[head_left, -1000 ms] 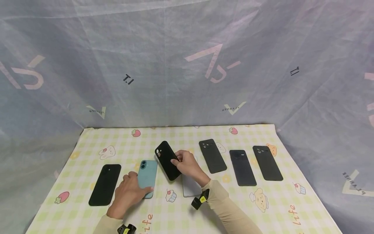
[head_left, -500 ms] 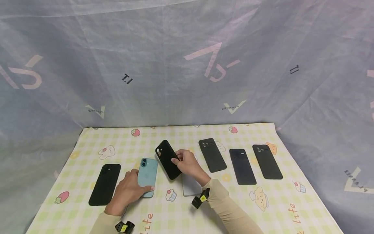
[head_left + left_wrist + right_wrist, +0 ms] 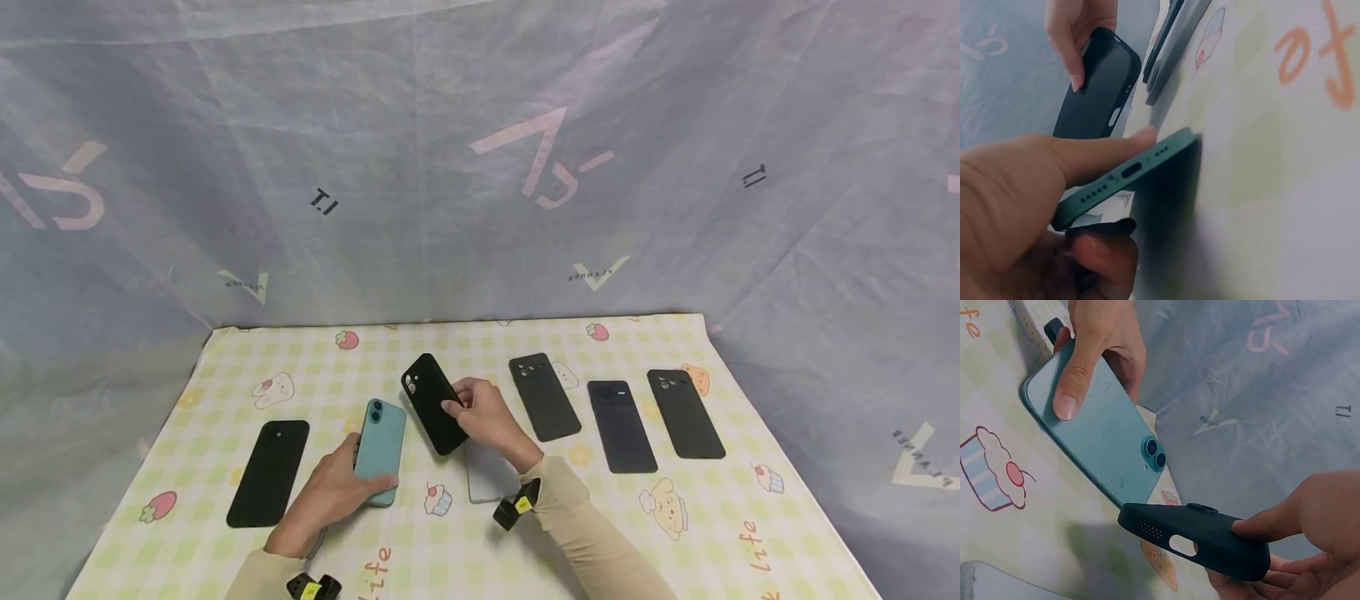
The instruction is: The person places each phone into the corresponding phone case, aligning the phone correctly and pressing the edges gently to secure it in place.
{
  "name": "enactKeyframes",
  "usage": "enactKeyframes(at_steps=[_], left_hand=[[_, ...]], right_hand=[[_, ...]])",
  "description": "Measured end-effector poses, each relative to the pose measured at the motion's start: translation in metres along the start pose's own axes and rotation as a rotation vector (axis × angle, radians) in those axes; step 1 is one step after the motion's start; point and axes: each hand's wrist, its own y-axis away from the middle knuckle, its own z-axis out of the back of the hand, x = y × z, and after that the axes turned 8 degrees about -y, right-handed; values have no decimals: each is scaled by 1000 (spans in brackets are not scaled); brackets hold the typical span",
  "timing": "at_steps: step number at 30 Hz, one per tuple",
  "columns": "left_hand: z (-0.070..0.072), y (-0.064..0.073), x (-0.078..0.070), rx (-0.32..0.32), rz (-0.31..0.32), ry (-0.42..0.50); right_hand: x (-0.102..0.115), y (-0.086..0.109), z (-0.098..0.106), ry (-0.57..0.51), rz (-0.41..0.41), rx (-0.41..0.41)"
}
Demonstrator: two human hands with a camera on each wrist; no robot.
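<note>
My left hand (image 3: pixel 330 490) grips a teal phone (image 3: pixel 381 446) by its lower part, thumb across the back and fingers at the far side and underneath. Its two-lens camera end is tilted up off the cloth; in the left wrist view the port end (image 3: pixel 1132 170) faces me. My right hand (image 3: pixel 489 417) pinches a black phone case (image 3: pixel 433 406) by its right edge, thumb on the outer back. The case is raised and slanted, its camera cutout at the upper left. In the right wrist view the case (image 3: pixel 1194 540) is close to the phone's camera end.
Under the right forearm lies a pale phone (image 3: pixel 487 477), partly hidden. A black case or phone (image 3: pixel 268 473) lies at the left. On the right are a dark case (image 3: pixel 545 397), a dark phone (image 3: pixel 622 428) and another dark case (image 3: pixel 686 414). A checked cloth (image 3: pixel 570 550) covers the table.
My left hand has lifted the teal phone's camera end off the cloth, with fingers moving round its side. The right hand has raised the black case slightly.
</note>
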Motion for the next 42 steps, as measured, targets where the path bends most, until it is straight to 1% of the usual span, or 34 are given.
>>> enactKeyframes(at_steps=[4,8,17,22,25,28,33,36,42], left_hand=[[-4,2,-2,-30,-25,31],[-8,3,-2,-57,-36,59],[-14,4,-3,-79,-52,133],[-13,5,-3,-87,-49,215],[-12,4,-2,-70,-36,264],[-11,5,-1,-52,-8,290],[-10,5,-3,-21,69,345],[-10,5,-5,-5,107,400],[-11,4,-5,-2,141,478]], right_hand=[[1,0,2,3,-2,4],[1,0,3,-3,-4,-2],[-1,1,3,5,-7,-16],[-1,1,4,3,-14,-10],[-1,1,3,1,-14,-9],[-1,0,3,4,-16,-14],[1,1,3,12,-17,-23],[0,1,3,9,-17,-24],[-2,2,3,-4,-22,-22]])
